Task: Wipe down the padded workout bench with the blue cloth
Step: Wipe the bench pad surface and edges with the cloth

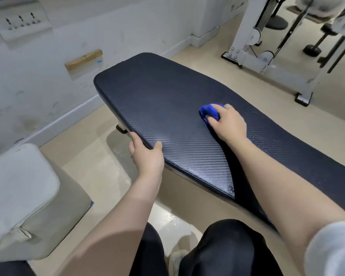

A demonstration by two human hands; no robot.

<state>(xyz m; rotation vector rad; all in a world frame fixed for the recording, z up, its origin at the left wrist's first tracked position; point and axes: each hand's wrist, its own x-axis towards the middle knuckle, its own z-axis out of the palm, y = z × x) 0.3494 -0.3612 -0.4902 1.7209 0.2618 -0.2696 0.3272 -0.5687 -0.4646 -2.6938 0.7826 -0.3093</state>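
Knees (217, 246) foreground | left grip (146, 154) clamps tabletop (157, 92) edge | right grip (230, 124) presses bunched blue cloth (210, 112) | risk: droplets (267, 144) near right forearm left unwiped, cloth too balled to cover

Single head-worn wide-angle view, looking forward and steeply down from above both forearms, close over the bench (167, 100), left hand (147, 154) near frame centre, right hand (229, 124) just beyond and right of it, knees at bottom edge, wall and floor beyond
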